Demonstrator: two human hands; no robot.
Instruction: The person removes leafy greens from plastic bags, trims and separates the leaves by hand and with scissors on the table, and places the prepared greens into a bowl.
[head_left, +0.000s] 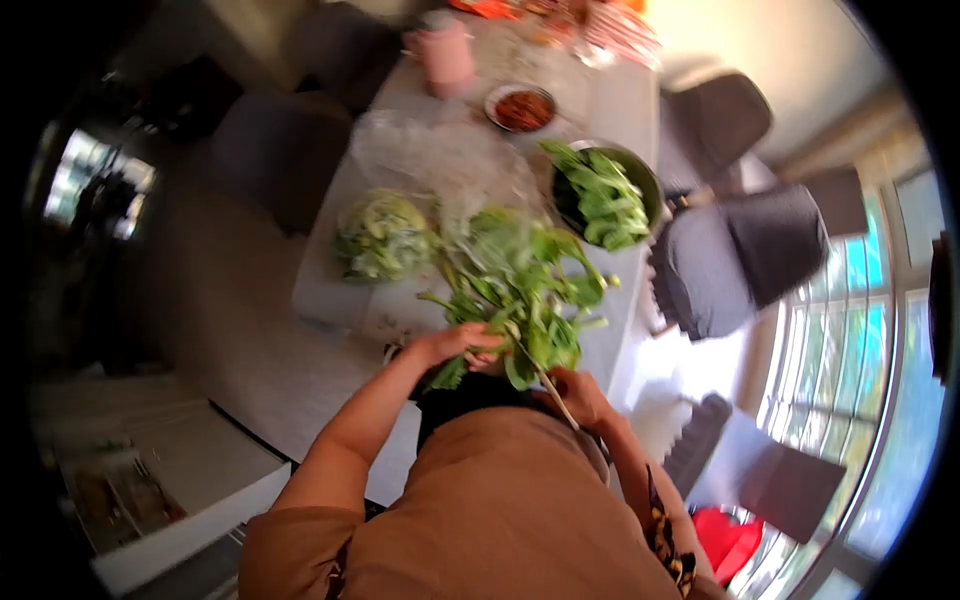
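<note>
My left hand is closed around stems of leafy greens at the table's near edge. Close to my body, my right hand has its fingers curled beside a long, thin, pale stalk-like thing that slants up to the leaves. Blur keeps me from telling whether this is a stem or a tool. More greens lie in a loose pile beyond both hands, partly under a clear plastic bag. Left of the pile sits a rounded green vegetable. A metal pot at the right holds large green leaves.
Farther along the pale table stand a pink pitcher and a bowl of reddish food. Striped cloth lies at the far end. Grey chairs line the right side, near barred windows. Dark chairs stand left.
</note>
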